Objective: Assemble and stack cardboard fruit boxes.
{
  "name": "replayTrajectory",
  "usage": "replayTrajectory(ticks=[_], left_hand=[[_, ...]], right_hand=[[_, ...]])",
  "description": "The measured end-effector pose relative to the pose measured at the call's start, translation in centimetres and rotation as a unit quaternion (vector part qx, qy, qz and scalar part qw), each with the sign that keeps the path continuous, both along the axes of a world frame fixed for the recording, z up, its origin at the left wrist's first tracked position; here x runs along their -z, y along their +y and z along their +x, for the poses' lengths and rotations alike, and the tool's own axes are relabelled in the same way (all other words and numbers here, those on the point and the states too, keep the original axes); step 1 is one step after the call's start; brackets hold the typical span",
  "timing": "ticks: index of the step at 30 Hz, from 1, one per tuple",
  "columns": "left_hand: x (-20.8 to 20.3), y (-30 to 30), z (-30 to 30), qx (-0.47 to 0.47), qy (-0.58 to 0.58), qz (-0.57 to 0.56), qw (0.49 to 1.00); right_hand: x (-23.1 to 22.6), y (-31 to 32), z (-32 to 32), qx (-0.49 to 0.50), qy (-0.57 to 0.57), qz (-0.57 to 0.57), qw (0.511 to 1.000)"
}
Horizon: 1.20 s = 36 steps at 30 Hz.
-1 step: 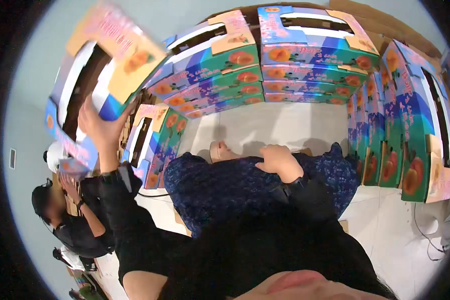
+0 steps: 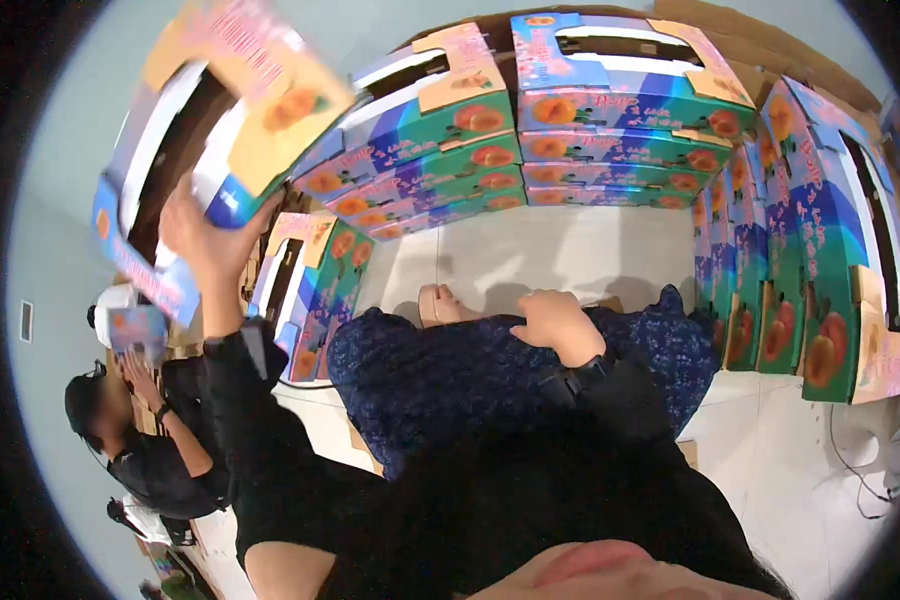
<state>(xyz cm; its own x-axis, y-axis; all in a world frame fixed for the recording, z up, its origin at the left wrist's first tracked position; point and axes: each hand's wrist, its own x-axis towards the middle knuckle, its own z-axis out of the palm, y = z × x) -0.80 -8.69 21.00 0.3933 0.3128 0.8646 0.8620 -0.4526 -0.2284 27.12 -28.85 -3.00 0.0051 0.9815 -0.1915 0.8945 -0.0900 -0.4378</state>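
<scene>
My left hand [image 2: 210,235] is closed on the near edge of a fruit carton [image 2: 280,110], thumb spread from the fingers. This carton is peach, lilac and blue with fruit pictures and a long opening in its top; it is tilted at the upper left. Part of its far side lies outside the picture. My right hand [image 2: 560,325] rests on the dark blue patterned cloth [image 2: 470,390] over my lap, holding nothing, its thumb apart from the loosely bent fingers.
Similar cartons are stacked at the back left [image 2: 420,130], back centre [image 2: 625,110] and right [image 2: 820,240]. Another carton [image 2: 315,270] stands below the held one. Behind the stacks lies brown cardboard [image 2: 730,40]. A co-worker [image 2: 160,450] is at the left, and a cable [image 2: 855,480] lies at the right.
The carton in my left hand has shifted slightly right and turned a little. My left hand has moved with it. My right hand stays on my lap.
</scene>
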Motion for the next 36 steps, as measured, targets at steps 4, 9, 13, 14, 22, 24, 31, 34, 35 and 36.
replayTrajectory(ticks=[4,9,13,14,22,24,31,34,35,36], left_hand=[[-2.1,-0.6,12.0,0.151,0.032,0.058,0.986],[-2.7,-0.6,26.2,0.210,0.039,-0.092,0.973],[-2.6,-0.5,34.1,0.309,0.064,-0.100,0.944],[-2.4,-0.9,36.1,0.269,0.056,-0.144,0.951],[0.2,-1.2,44.2,0.239,0.127,-0.219,0.938],[1.1,-1.0,44.8,0.245,0.122,-0.285,0.918],[1.6,1.8,47.3,0.307,0.163,-0.362,0.865],[1.5,2.3,48.2,0.331,0.149,-0.403,0.840],[1.4,2.3,48.4,0.337,0.138,-0.423,0.829],[0.2,-1.3,48.6,0.311,0.129,-0.431,0.837]], right_hand=[[0.4,-0.6,0.0,0.015,0.011,0.027,0.999],[1.4,-1.0,0.4,0.000,0.015,0.025,1.000],[1.2,-0.7,-0.3,-0.001,0.028,0.044,0.999],[0.8,-0.7,-0.1,0.005,0.009,0.025,1.000],[1.7,-0.9,-1.3,0.008,0.010,0.068,0.998],[0.8,-0.2,-1.1,-0.019,0.034,-0.003,0.999],[0.1,1.0,-1.5,-0.007,0.026,-0.059,0.998],[-0.8,1.0,-1.8,-0.030,0.054,-0.092,0.994],[-0.8,1.1,-1.7,-0.029,0.054,-0.091,0.994],[0.0,1.1,-0.9,-0.009,0.053,-0.094,0.994]])
